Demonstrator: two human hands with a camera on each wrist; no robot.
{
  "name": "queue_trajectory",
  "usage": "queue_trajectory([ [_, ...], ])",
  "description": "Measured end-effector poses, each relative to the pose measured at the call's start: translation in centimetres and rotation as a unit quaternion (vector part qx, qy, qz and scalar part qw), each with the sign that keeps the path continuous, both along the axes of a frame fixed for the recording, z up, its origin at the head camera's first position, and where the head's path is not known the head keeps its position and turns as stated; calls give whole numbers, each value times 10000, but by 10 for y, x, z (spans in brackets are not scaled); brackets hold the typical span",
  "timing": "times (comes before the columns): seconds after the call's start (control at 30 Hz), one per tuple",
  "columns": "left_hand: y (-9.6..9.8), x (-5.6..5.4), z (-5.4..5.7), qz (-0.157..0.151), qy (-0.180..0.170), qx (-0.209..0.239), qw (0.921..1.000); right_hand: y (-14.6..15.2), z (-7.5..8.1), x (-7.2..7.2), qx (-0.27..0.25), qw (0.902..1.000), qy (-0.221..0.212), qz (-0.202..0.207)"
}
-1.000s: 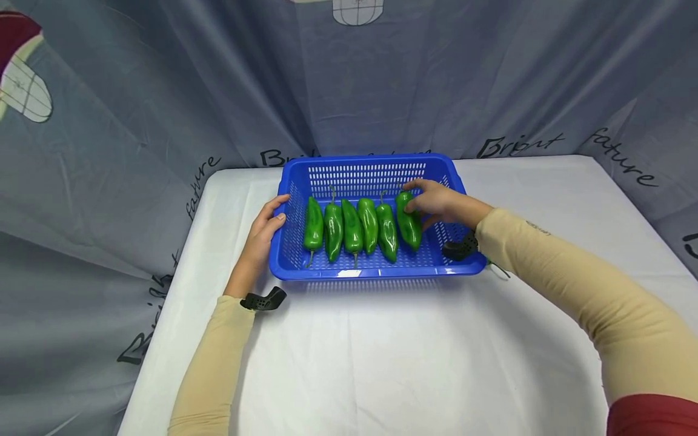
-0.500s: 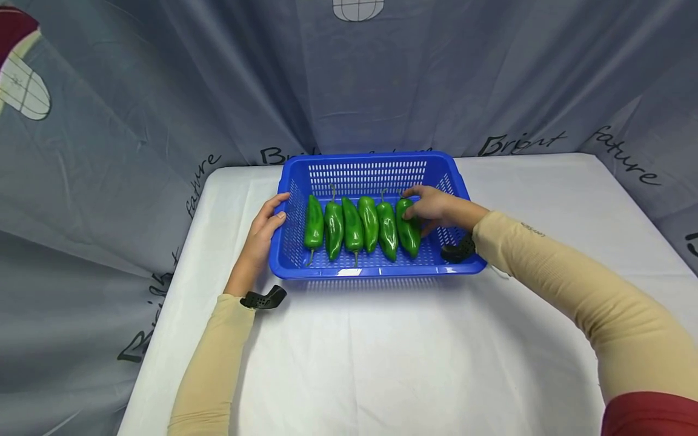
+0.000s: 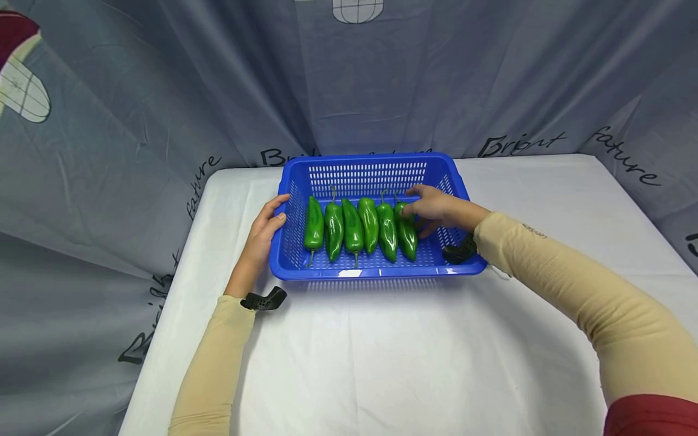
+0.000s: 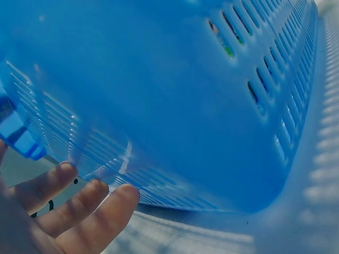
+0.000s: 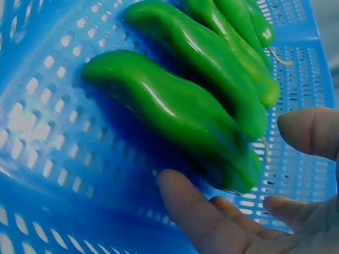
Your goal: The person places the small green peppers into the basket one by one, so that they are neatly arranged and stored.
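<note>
Several green peppers (image 3: pixel 352 225) lie side by side in a blue perforated basket (image 3: pixel 349 272). My right hand (image 3: pixel 433 206) is inside the basket, over the stem end of the rightmost pepper (image 3: pixel 407 239). In the right wrist view, this pepper (image 5: pixel 159 100) rests on the basket floor, with my thumb (image 5: pixel 310 132) and fingers spread apart around its stem end, not gripping it. My left hand (image 3: pixel 262 233) holds the basket's left rim, thumb and forefinger over the edge. In the left wrist view, other fingers (image 4: pixel 106 211) reach along the basket's outer wall (image 4: pixel 159 116).
The basket stands on a white-covered table (image 3: pixel 382 351), near its back edge. Behind it hangs a grey curtain (image 3: pixel 425 79) with printed lettering. A thin stem (image 3: pixel 500 274) shows outside the basket's right front corner, beside the right sleeve (image 3: pixel 572 284).
The rightmost pepper has shifted slightly left and toward the front, settling beside its neighbour. My right hand has loosened from it. The left hand and basket have stayed put.
</note>
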State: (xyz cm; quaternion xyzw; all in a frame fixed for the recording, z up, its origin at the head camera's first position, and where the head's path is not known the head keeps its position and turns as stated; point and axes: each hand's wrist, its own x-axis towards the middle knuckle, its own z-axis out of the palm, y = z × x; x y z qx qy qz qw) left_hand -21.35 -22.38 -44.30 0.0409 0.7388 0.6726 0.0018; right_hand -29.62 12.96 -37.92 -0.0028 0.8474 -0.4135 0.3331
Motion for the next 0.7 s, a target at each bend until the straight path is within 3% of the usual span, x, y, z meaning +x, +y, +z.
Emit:
queue_trajectory([
  [0.23,1,1,1,22,-36,-27,10000,13,29,-6,94,9988,486,35],
  [0.5,1,0,2,23,-51,-57,10000,53,65,-6,-74,9964,835,-155],
  [0.7,0,0,0,7,-63,-51,10000,93,70,-6,161,9931,1120,-322],
])
